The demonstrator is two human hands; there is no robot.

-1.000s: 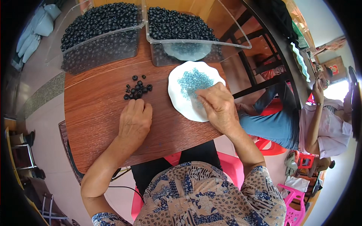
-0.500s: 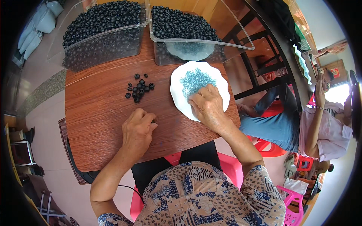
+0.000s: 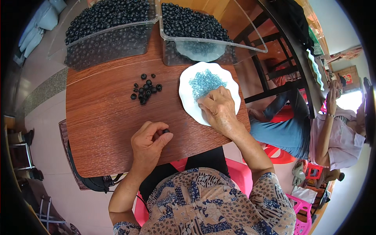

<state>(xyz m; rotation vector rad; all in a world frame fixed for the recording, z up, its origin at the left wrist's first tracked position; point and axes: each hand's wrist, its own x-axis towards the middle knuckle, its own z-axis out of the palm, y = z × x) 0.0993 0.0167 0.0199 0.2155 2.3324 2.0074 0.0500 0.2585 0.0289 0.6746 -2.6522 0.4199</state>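
Note:
Between the thumb and fingertips of my left hand (image 3: 150, 141) is a small round black bead (image 3: 166, 131), held just above the table's near part. My right hand (image 3: 219, 107) reaches into a white scalloped plate (image 3: 187, 102), its fingers pinched at the near edge of a heap of tiny clear-blue beads (image 3: 205, 83). What those fingertips hold, if anything, is hidden under the hand. Left of the plate a loose cluster of black beads (image 3: 147, 91) lies on the wood-grain table (image 3: 105, 129).
Two clear plastic bins full of black beads, a left bin (image 3: 105, 51) and a right bin (image 3: 168, 55), stand along the far edge. A dark table frame (image 3: 270, 74) is beyond on the right, where another person (image 3: 290, 117) sits. A dark bag (image 3: 94, 182) hangs at the lower left.
My left hand has turned and shifted slightly right, so the black bead in its fingers now shows clearly. The right hand stays pinched in the plate. The view has shifted a little.

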